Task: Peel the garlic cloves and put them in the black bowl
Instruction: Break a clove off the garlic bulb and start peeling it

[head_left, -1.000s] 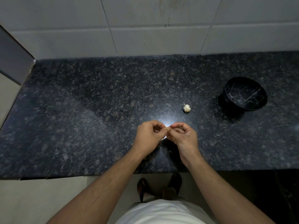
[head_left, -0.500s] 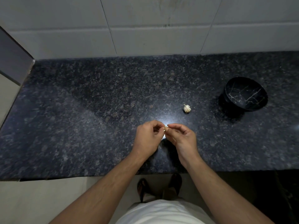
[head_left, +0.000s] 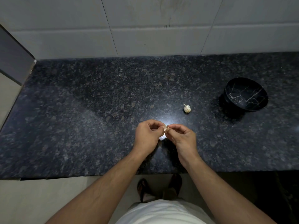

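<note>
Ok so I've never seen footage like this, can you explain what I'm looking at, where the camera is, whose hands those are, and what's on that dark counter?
The camera sits on a person's head, looking forward and down, so the arms are the wearer's own. There is no robot. The left hand and right hand meet over a dark speckled counter, both pinching a small garlic clove, apparently peeling it. Beyond the hands lies a small garlic bulb. Further right stands a black bowl with pale veining; I see nothing in it. White wall tiles run behind the counter.
</note>
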